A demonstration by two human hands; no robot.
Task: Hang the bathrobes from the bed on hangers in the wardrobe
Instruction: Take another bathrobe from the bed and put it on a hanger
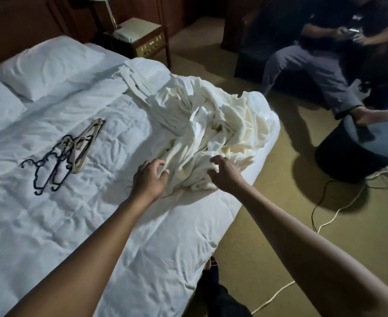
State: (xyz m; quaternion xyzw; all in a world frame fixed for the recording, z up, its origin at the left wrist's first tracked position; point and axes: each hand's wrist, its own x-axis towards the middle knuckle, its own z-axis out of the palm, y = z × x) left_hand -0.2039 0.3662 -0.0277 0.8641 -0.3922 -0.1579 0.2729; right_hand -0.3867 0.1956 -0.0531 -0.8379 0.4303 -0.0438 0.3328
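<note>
Reaching over the near side of the bed [78, 236], the left hand [150, 177] and the right hand [225, 172] both sit at the near edge of the bathrobes [213, 124]. The bathrobes lie in one crumpled cream heap that runs out to the bed's right edge. Both hands have their fingers curled like claws against the cloth, but I cannot tell from this view whether either has actually pinched a fold. The hangers [60, 161], several dark ones and a pale one, lie in a loose bunch on the bed, well to the left of the heap and untouched. No wardrobe is in view. The bathrobes look soft, limp and thick, probably with some weight once lifted. They also look tangled together, so a grab at a random fold would likely drag up the whole pile. A better hold would be the collar or shoulders of a single one, shaken free of the rest, since those parts must sit on a hanger. Loose trailing ends may catch on the way.
</note>
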